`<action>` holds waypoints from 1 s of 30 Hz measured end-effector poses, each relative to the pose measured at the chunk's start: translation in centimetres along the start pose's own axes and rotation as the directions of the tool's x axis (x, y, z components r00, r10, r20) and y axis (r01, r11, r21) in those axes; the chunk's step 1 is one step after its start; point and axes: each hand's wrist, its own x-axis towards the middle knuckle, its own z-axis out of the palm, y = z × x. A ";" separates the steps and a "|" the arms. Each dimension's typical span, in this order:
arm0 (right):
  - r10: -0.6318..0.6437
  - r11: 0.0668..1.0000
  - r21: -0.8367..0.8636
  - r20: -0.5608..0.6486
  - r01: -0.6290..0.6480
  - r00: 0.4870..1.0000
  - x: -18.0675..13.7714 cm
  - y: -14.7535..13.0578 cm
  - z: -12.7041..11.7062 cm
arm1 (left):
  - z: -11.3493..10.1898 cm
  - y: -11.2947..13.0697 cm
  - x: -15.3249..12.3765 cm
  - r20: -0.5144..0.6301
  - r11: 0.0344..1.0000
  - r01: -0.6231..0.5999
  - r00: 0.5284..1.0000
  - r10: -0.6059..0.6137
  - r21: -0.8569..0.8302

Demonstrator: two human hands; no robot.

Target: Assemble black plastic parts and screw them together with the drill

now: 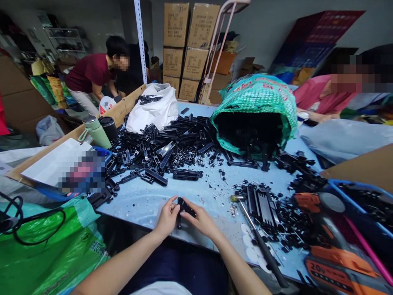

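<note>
Both my hands meet over the near edge of the pale blue table [147,200]. My left hand [168,217] and my right hand [201,220] are closed on the same small black plastic part [185,207], fingers pinching it from either side. A thin black piece hangs down from it between my hands. Beyond my hands lies a big heap of black plastic parts [159,147] with small screws scattered around.
A green woven sack [260,102] lies open, spilling black parts. A hammer [258,233] and an orange cordless drill [331,241] lie at my right. A white bag [153,108], a green bottle [96,131] and a dark cup [108,127] sit at left. Two other people are nearby.
</note>
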 end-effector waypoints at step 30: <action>0.184 0.483 -0.798 -0.310 -0.360 0.933 35.7 -9.1 -21.0 | -9.4 -1.7 -0.8 0.100 0.153 -0.355 0.601 0.793 0.922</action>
